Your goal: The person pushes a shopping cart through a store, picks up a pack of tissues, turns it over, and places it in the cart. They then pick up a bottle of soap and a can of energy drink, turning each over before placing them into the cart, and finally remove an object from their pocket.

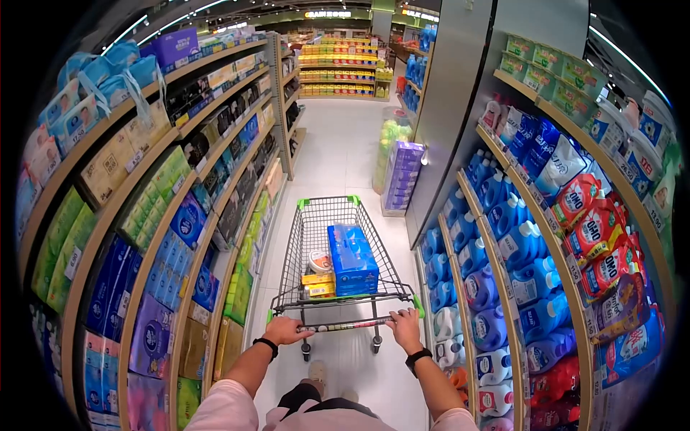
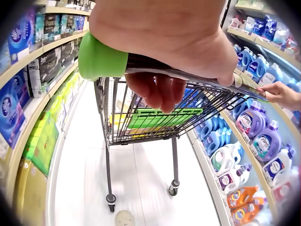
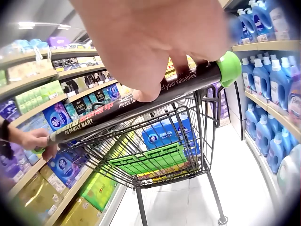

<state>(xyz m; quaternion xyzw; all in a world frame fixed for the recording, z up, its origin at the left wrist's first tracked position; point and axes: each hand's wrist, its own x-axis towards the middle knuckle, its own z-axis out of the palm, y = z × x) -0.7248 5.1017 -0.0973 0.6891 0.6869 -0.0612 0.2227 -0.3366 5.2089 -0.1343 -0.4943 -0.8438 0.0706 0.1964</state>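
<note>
A wire shopping cart (image 1: 296, 248) with green corner pieces stands right in front of me in a store aisle. My left hand (image 1: 285, 330) grips the left end of its dark handle bar (image 1: 350, 327); in the left wrist view the fingers (image 2: 157, 92) curl beneath the bar. Near the other end, my right hand (image 1: 406, 330) holds the same bar, with its thumb lying along the near side in the right wrist view. Inside the cart are a large blue pack (image 1: 353, 266), several small yellow packs (image 1: 318, 280) and a round white tub (image 1: 320, 260).
Shelves of tissue packs (image 1: 169, 244) line the left side. Blue detergent bottles (image 1: 539, 280) and red bags (image 1: 596, 230) fill the right shelves. Ahead on the right, a purple stack (image 1: 404, 176) stands by a grey pillar (image 1: 449, 108). Yellow-stocked shelves (image 1: 338, 65) cross the far end.
</note>
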